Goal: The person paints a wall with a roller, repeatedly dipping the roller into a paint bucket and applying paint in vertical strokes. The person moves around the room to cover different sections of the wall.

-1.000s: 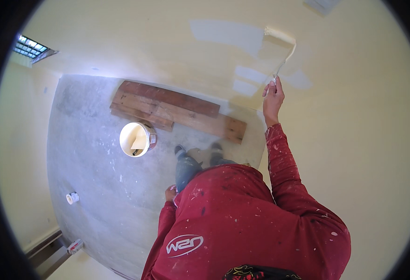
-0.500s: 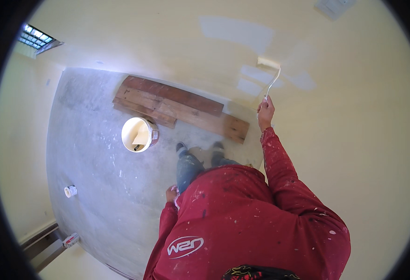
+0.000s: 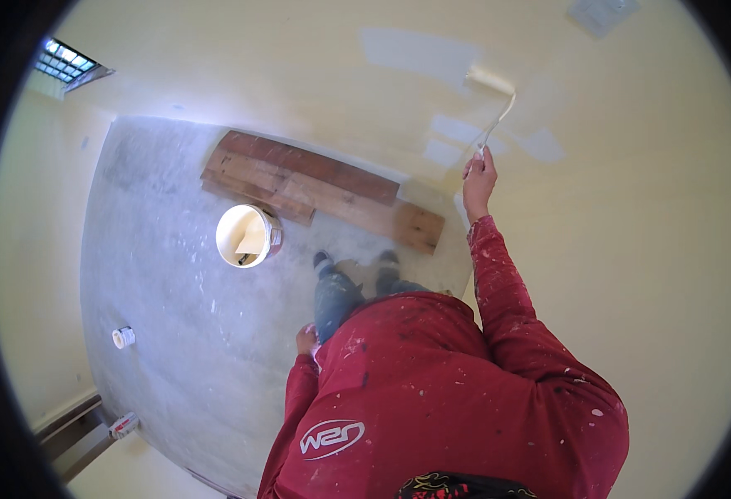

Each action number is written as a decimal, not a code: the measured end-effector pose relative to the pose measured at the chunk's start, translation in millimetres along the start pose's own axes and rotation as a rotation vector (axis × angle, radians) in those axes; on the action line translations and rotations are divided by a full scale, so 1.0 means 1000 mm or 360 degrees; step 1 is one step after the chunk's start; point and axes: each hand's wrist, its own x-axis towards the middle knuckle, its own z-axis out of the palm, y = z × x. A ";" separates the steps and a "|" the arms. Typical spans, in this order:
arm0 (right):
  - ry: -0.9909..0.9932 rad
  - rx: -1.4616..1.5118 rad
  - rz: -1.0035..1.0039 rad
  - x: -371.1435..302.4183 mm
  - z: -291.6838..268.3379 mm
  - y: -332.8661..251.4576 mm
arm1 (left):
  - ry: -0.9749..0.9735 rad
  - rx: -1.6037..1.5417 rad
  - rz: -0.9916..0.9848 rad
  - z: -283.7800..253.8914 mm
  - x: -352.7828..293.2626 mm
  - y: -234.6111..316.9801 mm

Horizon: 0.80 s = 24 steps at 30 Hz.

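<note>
"What is the right hand [image 3: 479, 183] doing on your feed?"

"I have its fingers [image 3: 488, 162] curled closed around the handle of a paint roller [image 3: 492, 81]. The sleeve is up at the cream wall [image 3: 631, 183], by the right end of the upper pale patch [image 3: 419, 55]. More pale patches sit just below."

"And the left hand [image 3: 305, 339]?"

"Down beside the hip, partly hidden by the red top [image 3: 465, 358]. Something whitish shows next to it, but I can't tell how far those fingers are open, or whether they have hold of it."

"Any writing you can pick out?"

"The clearest is a white oval emblem [image 3: 332, 438] with lettering on the red top, upside down from my viewpoint. The bucket [image 3: 275, 237] on the grey floor [image 3: 174, 200] carries a label on its side, turned too far away for me to read. I also get print on the small white tub [image 3: 123, 337] to the far left, and red marking on a white packet [image 3: 123, 425] near the lower left; both are too small to make out."

"What's behind the bucket?"

"Wooden boards [image 3: 274, 176], lying along the foot of the wall."
</note>
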 end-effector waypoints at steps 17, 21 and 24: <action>-0.0009 0.0162 -0.0168 -0.004 0.030 -0.056 | 0.0101 -0.1064 -0.0645 -0.009 -0.027 -0.017; 0.0019 0.0065 -0.0092 0.000 0.031 -0.045 | 0.0081 -0.0758 -0.0133 0.006 -0.010 -0.031; 0.0011 0.0030 -0.0012 -0.009 0.026 -0.014 | 0.0074 -0.0477 0.0007 0.008 0.003 -0.028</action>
